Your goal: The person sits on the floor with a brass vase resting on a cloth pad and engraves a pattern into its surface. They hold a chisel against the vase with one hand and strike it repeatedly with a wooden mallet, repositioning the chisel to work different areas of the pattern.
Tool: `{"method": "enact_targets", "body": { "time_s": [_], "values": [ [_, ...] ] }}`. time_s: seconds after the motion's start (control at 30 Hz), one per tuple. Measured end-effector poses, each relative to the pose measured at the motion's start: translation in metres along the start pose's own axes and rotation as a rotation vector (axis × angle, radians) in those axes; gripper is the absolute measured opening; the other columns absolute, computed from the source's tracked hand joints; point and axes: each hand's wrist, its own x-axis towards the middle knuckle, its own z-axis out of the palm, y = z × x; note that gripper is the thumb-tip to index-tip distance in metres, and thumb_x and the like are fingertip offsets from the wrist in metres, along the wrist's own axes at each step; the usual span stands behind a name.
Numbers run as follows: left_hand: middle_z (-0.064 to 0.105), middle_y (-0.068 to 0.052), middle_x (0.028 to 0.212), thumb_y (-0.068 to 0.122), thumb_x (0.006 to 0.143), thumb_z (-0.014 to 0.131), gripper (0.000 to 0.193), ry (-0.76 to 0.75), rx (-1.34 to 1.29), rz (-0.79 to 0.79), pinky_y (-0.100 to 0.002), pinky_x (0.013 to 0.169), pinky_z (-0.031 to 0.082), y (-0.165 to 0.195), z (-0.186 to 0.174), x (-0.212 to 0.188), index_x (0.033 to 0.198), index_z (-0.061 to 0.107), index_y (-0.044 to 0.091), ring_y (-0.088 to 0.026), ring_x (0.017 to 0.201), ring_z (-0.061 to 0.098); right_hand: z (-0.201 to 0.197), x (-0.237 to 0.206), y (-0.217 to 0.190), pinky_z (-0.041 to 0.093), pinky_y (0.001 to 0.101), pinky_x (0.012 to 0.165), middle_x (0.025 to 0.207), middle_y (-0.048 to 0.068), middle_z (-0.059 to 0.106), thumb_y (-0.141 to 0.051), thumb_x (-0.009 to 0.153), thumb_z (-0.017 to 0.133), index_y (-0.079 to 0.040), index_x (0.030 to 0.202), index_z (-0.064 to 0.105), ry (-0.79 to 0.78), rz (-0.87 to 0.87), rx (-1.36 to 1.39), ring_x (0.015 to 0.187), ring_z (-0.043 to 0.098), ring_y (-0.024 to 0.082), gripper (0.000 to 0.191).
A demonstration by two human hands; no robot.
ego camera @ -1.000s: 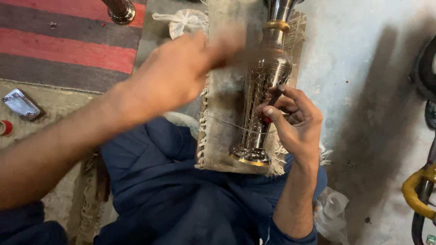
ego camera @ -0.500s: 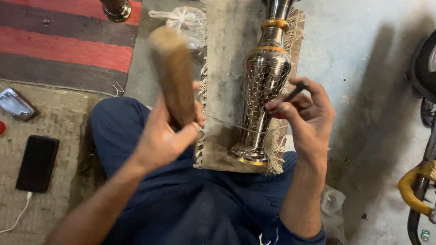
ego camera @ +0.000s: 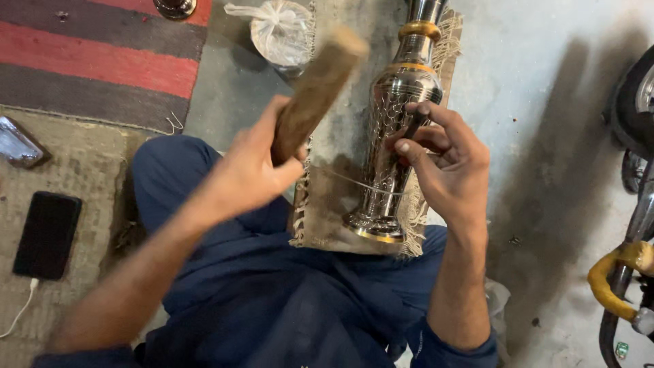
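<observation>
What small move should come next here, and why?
Probably a short tap of the wooden mallet down onto the thin tool. The left hand holds the mallet raised, while the right hand pinches the tool with its tip against the engraved metal vase lying on burlap.

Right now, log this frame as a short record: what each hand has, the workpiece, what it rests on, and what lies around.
left hand: grip shut on wooden mallet, raised and tilted
right hand: pinches thin dark tool against the vase
workpiece: engraved metal vase with gold bands, lying lengthwise
support: frayed burlap cloth over the person's lap
left side: black phone with white cable on mat
top: tied plastic bag, striped rug
</observation>
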Motion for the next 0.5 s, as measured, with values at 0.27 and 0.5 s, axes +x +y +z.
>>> {"method": "enact_targets", "body": {
  "time_s": [0.27, 0.5],
  "values": [
    [0.069, -0.023, 0.107, 0.001, 0.082, 0.065, 0.067, -0.027, 0.425, 0.454, -0.051, 0.079, 0.053, 0.033, -0.040, 0.040, 0.145, 0.044, 0.012, -0.047, 0.098, 0.068, 0.000, 0.001, 0.005, 0.060, 0.0242, 0.079, 0.103, 0.016, 0.076, 0.010, 0.098, 0.071, 0.005, 0.137, 0.056, 0.038, 0.027, 0.016, 0.095, 0.073, 0.015, 0.041],
    [0.068, -0.020, 0.100, 0.005, 0.089, 0.066, 0.072, -0.096, 0.448, 0.290, -0.053, 0.080, 0.054, 0.046, -0.042, 0.061, 0.153, 0.035, 0.019, -0.041, 0.093, 0.071, 0.001, 0.004, 0.004, 0.064, 0.0264, 0.086, 0.107, 0.017, 0.074, 0.011, 0.098, 0.070, 0.007, 0.137, 0.054, 0.047, 0.000, 0.034, 0.100, 0.074, 0.017, 0.041]
  ]
}}
